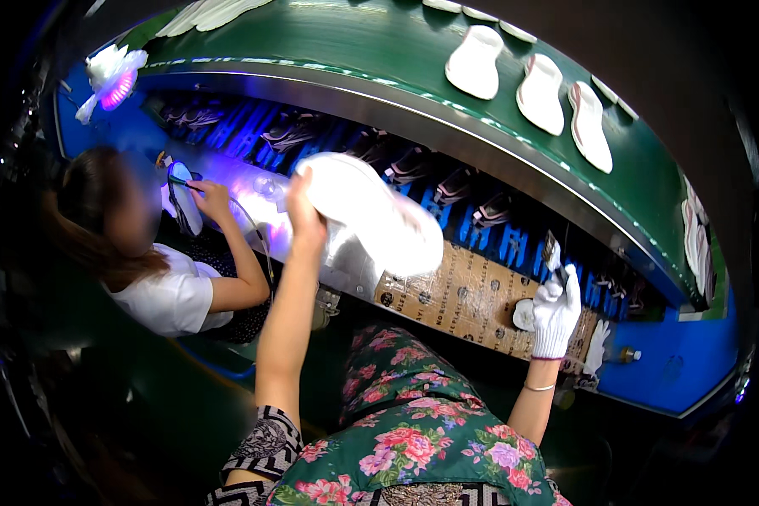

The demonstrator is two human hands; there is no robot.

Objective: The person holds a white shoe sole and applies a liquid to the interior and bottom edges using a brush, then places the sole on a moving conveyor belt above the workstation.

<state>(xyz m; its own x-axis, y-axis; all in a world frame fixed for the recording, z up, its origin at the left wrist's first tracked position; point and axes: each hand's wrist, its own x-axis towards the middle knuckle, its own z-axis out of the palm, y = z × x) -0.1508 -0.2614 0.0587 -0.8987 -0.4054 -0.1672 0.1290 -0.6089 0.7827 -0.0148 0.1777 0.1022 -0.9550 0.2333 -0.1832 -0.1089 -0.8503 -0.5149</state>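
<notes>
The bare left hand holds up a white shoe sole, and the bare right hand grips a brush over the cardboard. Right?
Not quite: the head view shows the right hand wears a white glove. The left hand is bare, holding the white shoe sole; the brush is over the cardboard.

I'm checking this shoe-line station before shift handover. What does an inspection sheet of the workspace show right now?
Surface: brown printed cardboard sheet covers the bench below a curved green conveyor belt.
Job's things: large white shoe sole held up; small dark brush held upright.
Clutter: small round container on the cardboard.
Grippers: bare left hand grips the sole; white-gloved right hand grips the brush.
Cables: thin cord by the co-worker's hand.
Surroundings: white soles ride the belt; small white fan at upper left.
</notes>
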